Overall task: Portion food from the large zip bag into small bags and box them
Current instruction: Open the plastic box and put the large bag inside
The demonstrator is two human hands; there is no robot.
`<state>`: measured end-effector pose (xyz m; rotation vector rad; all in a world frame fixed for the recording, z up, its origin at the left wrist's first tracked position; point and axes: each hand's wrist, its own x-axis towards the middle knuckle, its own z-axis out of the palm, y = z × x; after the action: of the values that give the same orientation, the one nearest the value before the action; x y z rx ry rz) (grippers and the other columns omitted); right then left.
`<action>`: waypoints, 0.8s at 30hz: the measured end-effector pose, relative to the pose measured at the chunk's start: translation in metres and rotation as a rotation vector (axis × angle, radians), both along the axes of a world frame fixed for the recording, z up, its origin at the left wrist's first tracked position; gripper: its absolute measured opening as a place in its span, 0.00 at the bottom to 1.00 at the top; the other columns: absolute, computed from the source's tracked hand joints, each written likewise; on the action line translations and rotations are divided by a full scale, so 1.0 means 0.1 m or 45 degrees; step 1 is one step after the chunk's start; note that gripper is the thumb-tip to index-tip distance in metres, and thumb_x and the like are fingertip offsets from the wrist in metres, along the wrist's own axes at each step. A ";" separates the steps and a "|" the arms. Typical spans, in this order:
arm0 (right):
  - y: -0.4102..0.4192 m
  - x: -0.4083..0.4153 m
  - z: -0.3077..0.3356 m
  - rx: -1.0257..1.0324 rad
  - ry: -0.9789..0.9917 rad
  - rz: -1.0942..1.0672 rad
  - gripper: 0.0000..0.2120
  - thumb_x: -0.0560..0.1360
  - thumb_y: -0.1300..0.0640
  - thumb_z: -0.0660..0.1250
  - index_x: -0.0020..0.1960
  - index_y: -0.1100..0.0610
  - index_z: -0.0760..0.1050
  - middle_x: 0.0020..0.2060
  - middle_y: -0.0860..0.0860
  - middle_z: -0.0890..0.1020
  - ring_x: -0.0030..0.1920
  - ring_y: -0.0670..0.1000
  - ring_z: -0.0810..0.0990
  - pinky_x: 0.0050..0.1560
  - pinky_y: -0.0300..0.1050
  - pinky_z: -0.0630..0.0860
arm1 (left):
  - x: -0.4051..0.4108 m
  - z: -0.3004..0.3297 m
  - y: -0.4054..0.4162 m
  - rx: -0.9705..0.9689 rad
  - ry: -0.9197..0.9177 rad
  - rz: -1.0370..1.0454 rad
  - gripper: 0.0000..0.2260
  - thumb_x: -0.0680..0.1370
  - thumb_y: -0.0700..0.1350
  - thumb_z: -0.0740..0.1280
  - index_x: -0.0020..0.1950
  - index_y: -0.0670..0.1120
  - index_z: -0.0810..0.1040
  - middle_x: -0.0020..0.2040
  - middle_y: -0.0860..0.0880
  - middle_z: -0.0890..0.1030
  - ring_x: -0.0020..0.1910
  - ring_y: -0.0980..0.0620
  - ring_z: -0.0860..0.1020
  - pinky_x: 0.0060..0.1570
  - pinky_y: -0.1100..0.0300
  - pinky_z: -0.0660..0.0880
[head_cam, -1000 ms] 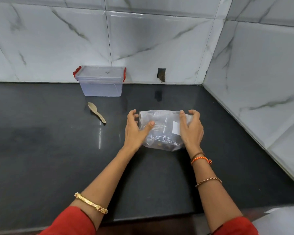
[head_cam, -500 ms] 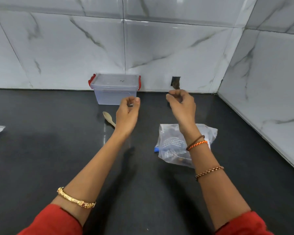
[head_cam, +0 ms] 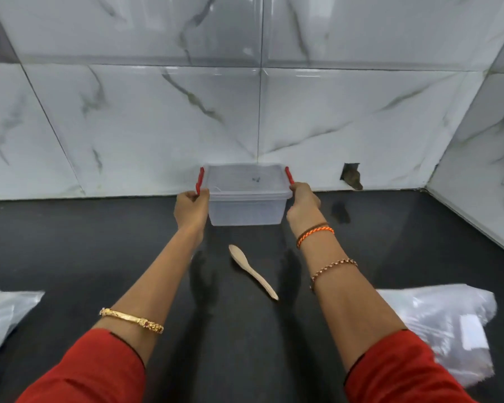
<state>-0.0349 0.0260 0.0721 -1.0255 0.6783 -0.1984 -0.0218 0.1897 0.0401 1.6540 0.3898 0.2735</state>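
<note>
A clear plastic box (head_cam: 246, 203) with a lid and red side clips stands at the back of the black counter against the tiled wall. My left hand (head_cam: 191, 209) grips its left end at the red clip. On the opposite end, my right hand (head_cam: 303, 203) holds the box at the other clip. The large zip bag (head_cam: 445, 324) lies crumpled on the counter at the near right, apart from both hands. A wooden spoon (head_cam: 252, 270) lies between my forearms.
Clear small bags (head_cam: 0, 318) lie at the near left edge of view. The black counter (head_cam: 70, 242) meets marble-tiled walls at the back and the right. A small dark hole (head_cam: 351, 175) is in the back wall right of the box.
Both hands left the zip bag, rose, and reached forward to take hold of the box's two ends. The view moved closer to the box.
</note>
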 end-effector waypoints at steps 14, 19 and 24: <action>0.18 0.69 -0.26 -0.317 0.074 -0.330 0.13 0.77 0.60 0.57 0.58 0.60 0.76 0.43 0.53 0.75 0.39 0.51 0.72 0.39 0.42 0.69 | 0.81 -0.17 0.27 -0.121 -0.051 -0.095 0.16 0.75 0.54 0.67 0.48 0.41 0.80 0.47 0.44 0.82 0.48 0.46 0.79 0.56 0.49 0.76; 0.19 0.33 -0.02 -0.287 -0.019 -0.258 0.12 0.76 0.58 0.60 0.55 0.59 0.78 0.41 0.51 0.75 0.34 0.48 0.69 0.37 0.40 0.68 | 0.48 0.06 0.30 -0.171 -0.147 0.012 0.11 0.73 0.53 0.69 0.41 0.46 0.80 0.45 0.46 0.82 0.46 0.49 0.79 0.55 0.53 0.76; 0.14 -0.23 0.20 -0.294 -0.209 -0.151 0.07 0.73 0.54 0.67 0.49 0.56 0.77 0.42 0.50 0.76 0.37 0.48 0.72 0.35 0.37 0.70 | -0.19 0.39 0.42 -0.150 -0.291 0.018 0.09 0.74 0.50 0.69 0.35 0.48 0.78 0.45 0.50 0.82 0.40 0.56 0.76 0.49 0.58 0.74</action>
<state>-0.0576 0.0403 0.0918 -1.1756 0.5758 -0.4680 -0.0405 0.2318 0.0792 1.4866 0.2397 0.4377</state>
